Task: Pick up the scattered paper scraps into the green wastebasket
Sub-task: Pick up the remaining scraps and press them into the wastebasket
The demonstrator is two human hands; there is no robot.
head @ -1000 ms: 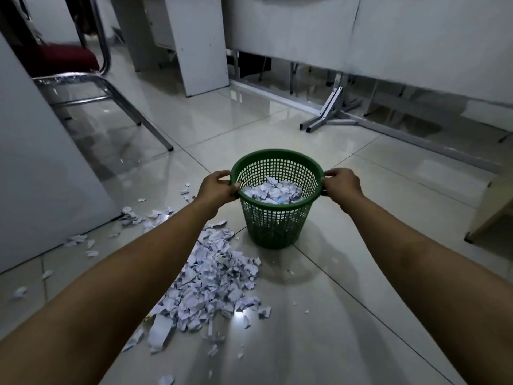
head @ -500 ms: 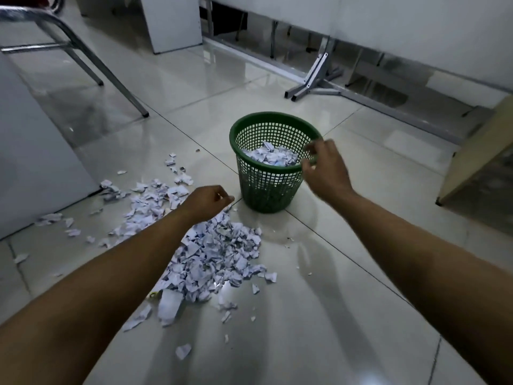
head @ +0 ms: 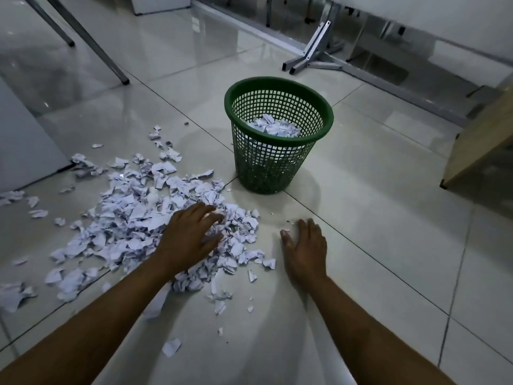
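Left hand spread flat on the paper scraps at centre-left, right hand open on bare tile; loose scooping may scatter scraps short of the green wastebasket, upper centre.

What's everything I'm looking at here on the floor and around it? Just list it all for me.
wastebasket: one, green mesh, upright on the floor tiles, partly filled with white scraps
paper scraps: a big heap plus many strays, white, on the floor left of the wastebasket
floor tiles: pale, glossy, throughout
metal frame foot: one, grey, beyond the wastebasket
chair legs: two, grey metal, top left
wooden panel: one, light brown, right edge
white panel: one, left edge
left hand: fingers spread, on the heap
right hand: flat, at the bare floor right of the heap
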